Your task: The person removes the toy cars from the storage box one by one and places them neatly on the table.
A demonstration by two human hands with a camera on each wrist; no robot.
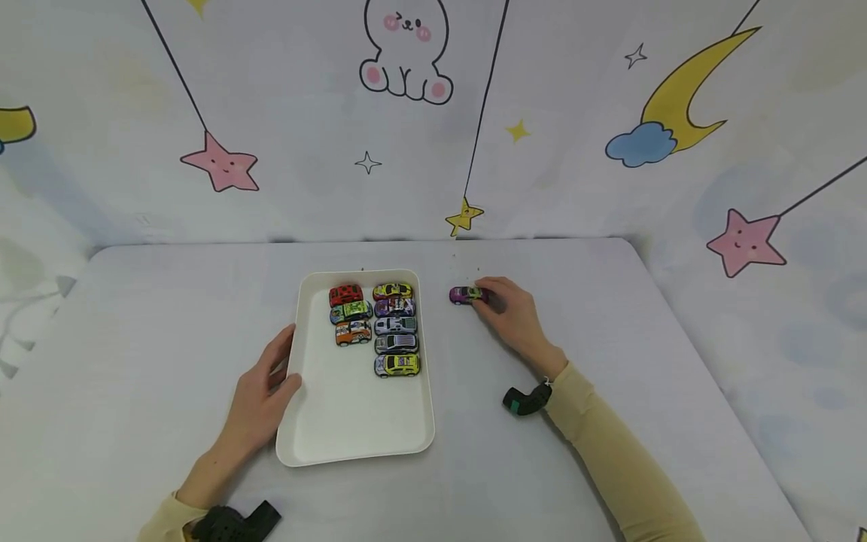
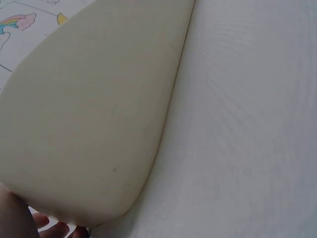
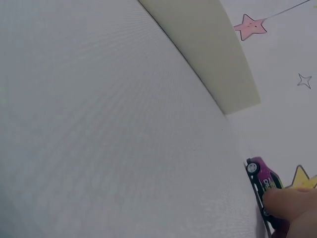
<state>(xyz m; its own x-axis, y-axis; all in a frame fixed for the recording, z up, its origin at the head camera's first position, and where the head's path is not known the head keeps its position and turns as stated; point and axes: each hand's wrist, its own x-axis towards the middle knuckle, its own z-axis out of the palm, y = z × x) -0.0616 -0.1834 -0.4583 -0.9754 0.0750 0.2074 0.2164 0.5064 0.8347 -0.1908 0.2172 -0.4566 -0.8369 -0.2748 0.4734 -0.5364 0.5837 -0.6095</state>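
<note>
White desk [image 1: 135,361]: eight cars sit in tray [image 1: 352,429], left hand [image 1: 260,399] fingers gripping its rim, right hand [image 1: 515,312] fingers pinching last purple car [image 1: 464,294] outside.

Both arms wear long pale yellow sleeves [image 1: 609,452] that reach to the wrists. A black strap with a small camera unit [image 1: 527,400] showing a green patch wraps the right wrist; a bulkier black strapped unit [image 1: 233,522] wraps the left wrist.
</note>
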